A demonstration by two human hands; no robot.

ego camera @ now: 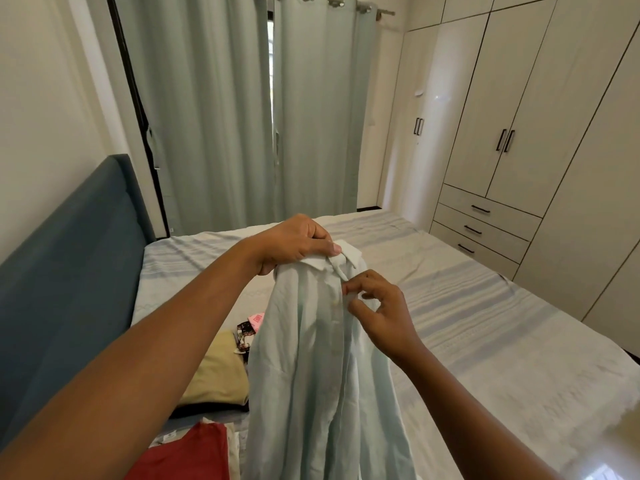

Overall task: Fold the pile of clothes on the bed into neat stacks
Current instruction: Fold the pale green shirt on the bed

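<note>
There is only one view, from a wide-angle camera worn on the person's head. It looks forward and down, across the bed (485, 323), toward the curtains (225, 116) at 12 o'clock. The headboard (69, 271) is at 9 o'clock and the wardrobe (536, 133) is at 2 o'clock. The camera is very near to the work. Both forearms enter from the bottom edge, and the left hand (294, 244) and right hand (384, 313) meet close to the centre. The shirt (311, 375) they hold fills the picture toward 6 o'clock. At the sides, the wardrobe lines lean and curve.
</note>
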